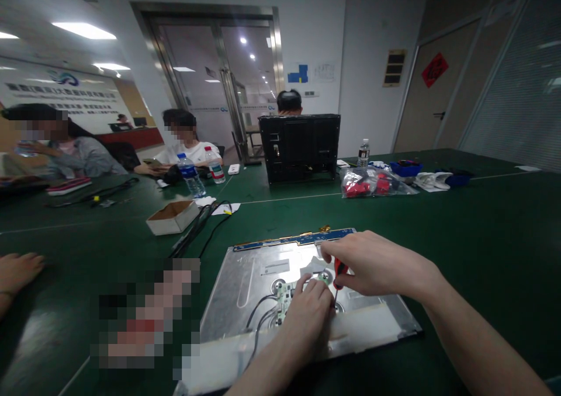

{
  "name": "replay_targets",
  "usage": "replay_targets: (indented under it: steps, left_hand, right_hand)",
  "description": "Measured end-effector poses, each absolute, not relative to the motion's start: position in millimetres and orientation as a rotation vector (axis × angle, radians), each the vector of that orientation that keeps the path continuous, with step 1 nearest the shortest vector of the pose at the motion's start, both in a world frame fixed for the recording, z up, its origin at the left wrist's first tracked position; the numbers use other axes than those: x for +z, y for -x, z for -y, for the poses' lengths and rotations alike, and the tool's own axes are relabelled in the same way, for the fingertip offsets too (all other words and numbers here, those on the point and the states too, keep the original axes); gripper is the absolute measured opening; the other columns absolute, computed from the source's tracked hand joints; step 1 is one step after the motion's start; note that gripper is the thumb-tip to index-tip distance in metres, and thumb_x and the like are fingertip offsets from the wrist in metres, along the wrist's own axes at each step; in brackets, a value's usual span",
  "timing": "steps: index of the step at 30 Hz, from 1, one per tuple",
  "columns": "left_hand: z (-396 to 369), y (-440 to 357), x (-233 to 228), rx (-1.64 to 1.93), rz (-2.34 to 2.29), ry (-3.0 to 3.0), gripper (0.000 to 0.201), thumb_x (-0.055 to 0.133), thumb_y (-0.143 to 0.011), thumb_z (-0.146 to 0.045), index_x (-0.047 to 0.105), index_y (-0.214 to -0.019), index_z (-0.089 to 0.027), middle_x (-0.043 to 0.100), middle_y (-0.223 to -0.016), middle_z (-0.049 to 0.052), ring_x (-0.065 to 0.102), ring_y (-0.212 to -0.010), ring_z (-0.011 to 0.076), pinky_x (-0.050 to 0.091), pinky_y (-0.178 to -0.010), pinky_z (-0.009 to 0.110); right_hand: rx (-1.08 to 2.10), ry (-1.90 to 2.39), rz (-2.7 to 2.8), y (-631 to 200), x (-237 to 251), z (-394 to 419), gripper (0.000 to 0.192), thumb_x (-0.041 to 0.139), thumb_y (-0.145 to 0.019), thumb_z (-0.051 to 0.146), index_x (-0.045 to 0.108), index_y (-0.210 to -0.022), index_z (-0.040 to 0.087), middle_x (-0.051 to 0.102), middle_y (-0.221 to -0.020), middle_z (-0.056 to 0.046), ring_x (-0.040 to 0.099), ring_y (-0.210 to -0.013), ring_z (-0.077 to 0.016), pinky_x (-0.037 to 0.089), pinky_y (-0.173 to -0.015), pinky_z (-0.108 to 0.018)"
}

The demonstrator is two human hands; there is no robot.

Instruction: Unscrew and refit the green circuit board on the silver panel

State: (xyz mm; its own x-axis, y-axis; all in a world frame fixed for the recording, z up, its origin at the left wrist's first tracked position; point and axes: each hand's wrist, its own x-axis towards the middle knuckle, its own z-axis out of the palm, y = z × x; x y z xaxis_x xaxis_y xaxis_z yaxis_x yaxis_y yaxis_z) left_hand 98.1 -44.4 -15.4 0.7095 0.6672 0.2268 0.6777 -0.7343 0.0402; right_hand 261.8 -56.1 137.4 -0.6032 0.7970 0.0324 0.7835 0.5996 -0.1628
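A silver metal display panel lies back-up on the green table in front of me, with a blue strip along its far edge. My left hand rests on a small green circuit board on the panel, fingers pressing it down; black wires run from the board toward me. My right hand grips a red-handled screwdriver, its tip pointing down at the board next to my left fingers.
An open cardboard box and black cables lie at the left. A black monitor back stands across the table. A plastic bag with red parts, water bottles and several seated people are beyond. Another person's hand rests at far left.
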Motion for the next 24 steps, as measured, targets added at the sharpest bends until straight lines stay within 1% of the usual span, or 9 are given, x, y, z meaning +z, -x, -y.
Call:
replay_targets:
  steps: [5,8,13,16,20,24]
  left_hand:
    - [46.3,-97.7,-10.7,-0.326,1.136,2.895,0.013,0.053,-0.088,-0.012,0.061,-0.098,-0.014,0.065,-0.100,0.006,0.056,-0.100,0.0207,0.030,-0.104,0.040]
    - [47.6,-97.4,-10.8,-0.355,1.139,2.905,0.015,0.051,-0.089,-0.012,0.060,-0.101,-0.015,0.064,-0.103,0.006,0.055,-0.102,0.0203,0.029,-0.104,0.039]
    - [47.1,-98.6,-11.7,-0.335,1.149,2.900,0.011,0.052,-0.088,-0.010,0.060,-0.094,-0.015,0.064,-0.099,0.005,0.056,-0.098,0.0203,0.031,-0.104,0.041]
    - [46.4,-99.0,-11.0,-0.295,1.151,2.902,0.013,0.050,-0.088,-0.009,0.059,-0.096,-0.015,0.064,-0.098,0.006,0.056,-0.098,0.0207,0.032,-0.102,0.041]
    - [47.4,-98.3,-8.8,-0.302,1.165,2.897,0.015,0.048,-0.088,-0.009,0.059,-0.094,-0.016,0.063,-0.096,0.005,0.056,-0.097,0.0206,0.032,-0.102,0.041]
    - [49.5,-97.4,-6.6,-0.347,1.150,2.915,0.012,0.049,-0.088,-0.012,0.059,-0.091,-0.017,0.063,-0.096,0.005,0.055,-0.098,0.0210,0.031,-0.102,0.040]
  right_hand:
    - [0.160,1.405,2.695,-261.4,135.9,53.7,0.014,0.062,-0.078,0.029,0.058,-0.089,0.021,0.065,-0.077,-0.001,0.056,-0.066,-0.0165,0.028,-0.052,-0.026]
    - [0.165,1.392,2.708,-260.5,136.7,53.9,0.014,0.061,-0.079,0.027,0.058,-0.091,0.021,0.066,-0.080,-0.001,0.057,-0.067,-0.0166,0.029,-0.052,-0.025]
    - [0.217,1.354,2.741,-260.6,139.9,55.6,0.013,0.059,-0.078,0.021,0.057,-0.091,0.020,0.066,-0.082,-0.002,0.057,-0.069,-0.0160,0.029,-0.052,-0.025]
    - [0.227,1.337,2.735,-261.0,140.6,55.8,0.012,0.059,-0.078,0.020,0.056,-0.089,0.020,0.066,-0.082,-0.001,0.058,-0.069,-0.0156,0.030,-0.052,-0.025]
    - [0.189,1.355,2.738,-260.8,139.9,55.4,0.012,0.059,-0.078,0.022,0.055,-0.089,0.021,0.065,-0.080,-0.001,0.056,-0.067,-0.0156,0.029,-0.052,-0.025]
    - [0.253,1.288,2.754,-260.5,140.4,56.7,0.015,0.060,-0.077,0.023,0.055,-0.092,0.021,0.066,-0.087,-0.002,0.057,-0.073,-0.0167,0.032,-0.055,-0.025]
